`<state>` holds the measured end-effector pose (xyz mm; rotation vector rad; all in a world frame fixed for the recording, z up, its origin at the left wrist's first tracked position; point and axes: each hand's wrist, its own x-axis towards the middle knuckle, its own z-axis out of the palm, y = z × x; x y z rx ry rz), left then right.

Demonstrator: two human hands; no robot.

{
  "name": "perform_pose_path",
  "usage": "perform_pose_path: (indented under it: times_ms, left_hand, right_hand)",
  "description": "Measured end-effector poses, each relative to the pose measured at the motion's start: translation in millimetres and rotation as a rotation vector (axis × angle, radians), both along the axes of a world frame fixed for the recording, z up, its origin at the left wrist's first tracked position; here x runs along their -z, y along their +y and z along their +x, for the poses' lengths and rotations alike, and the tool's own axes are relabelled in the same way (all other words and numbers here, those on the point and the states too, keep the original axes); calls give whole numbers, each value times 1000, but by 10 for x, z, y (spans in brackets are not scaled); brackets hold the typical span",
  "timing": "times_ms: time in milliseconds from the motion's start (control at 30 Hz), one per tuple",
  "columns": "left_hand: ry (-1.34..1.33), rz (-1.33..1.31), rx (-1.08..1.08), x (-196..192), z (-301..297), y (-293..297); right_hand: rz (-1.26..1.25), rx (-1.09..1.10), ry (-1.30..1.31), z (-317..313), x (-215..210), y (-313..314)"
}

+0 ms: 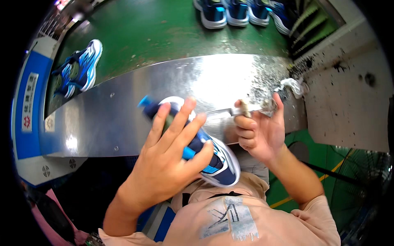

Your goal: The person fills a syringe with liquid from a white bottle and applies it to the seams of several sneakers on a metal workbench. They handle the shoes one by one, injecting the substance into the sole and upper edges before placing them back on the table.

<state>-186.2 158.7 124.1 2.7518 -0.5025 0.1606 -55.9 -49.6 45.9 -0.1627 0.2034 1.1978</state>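
My left hand (176, 143) spreads over a navy and light-blue sneaker (223, 174) with a white sole, fingers across its collar and tongue. The sneaker is tilted, blurred by motion, its toe toward my body past the bench's near edge. How firmly the hand grips is partly hidden. To the right, my right hand (262, 133) has its fingers curled around a slim hand tool (238, 111) with a pale, wrapped handle. A thin metal shaft points left from it toward the sneaker; its tip is hidden. The right index finger is raised away from the handle.
A shiny metal bench (131, 94) borders a green surface (156, 33). A pair of blue sneakers (88, 65) lies at left; several more (237, 14) stand in a row at the back. A crumpled white wad (293, 87) and dark crumbs lie by the stained right panel (349, 82).
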Motion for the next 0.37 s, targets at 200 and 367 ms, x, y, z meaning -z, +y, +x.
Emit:
perform_pose_path:
  times_ms: [200,367]
  left_hand:
    - [-413,64,-176,490,-601,147]
    - [-438,120,-360,659,-905,-43]
  right_hand:
    - [-334,-562,-573,128,-664,754]
    - [-453,-736,-890,26,-970,890]
